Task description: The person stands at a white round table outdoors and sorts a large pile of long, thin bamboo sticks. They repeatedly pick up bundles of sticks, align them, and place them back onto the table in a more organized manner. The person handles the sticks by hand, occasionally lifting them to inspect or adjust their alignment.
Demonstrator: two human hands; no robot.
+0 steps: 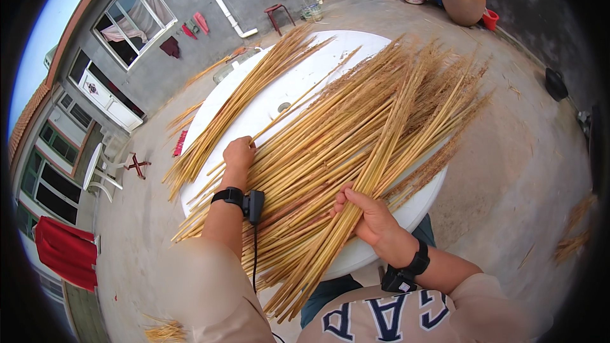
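- A person sorts dry yellow stalks (356, 133) on a round white surface (305, 76) in a concrete yard.
- The right hand (368, 216) has its grip clamped on a bundle (343, 228) of stalks, held at the near edge of the surface with the cut ends pointing down toward the lap and the brushy tips fanning away.
- The left hand (238, 152) rests on the loose stalks near the surface's left side, fingers curled; whether it pinches a single stalk or only presses on the heap cannot be told from this angle.
- Gathered so far, by the look of it: 1 modest bundle in the right hand.
- Set apart: a second pile (248, 95) lies along the left rim, near the main heap but angled away from it.
- Left to do, judging by the spread: most of the stalks lie loose and unbundled across the middle and right of the surface, so the work seems at an early to middle stage.
- Stray stalks litter the ground (508, 171) at the right, and a clay pot (462, 1) stands well apart at the far end of the yard.
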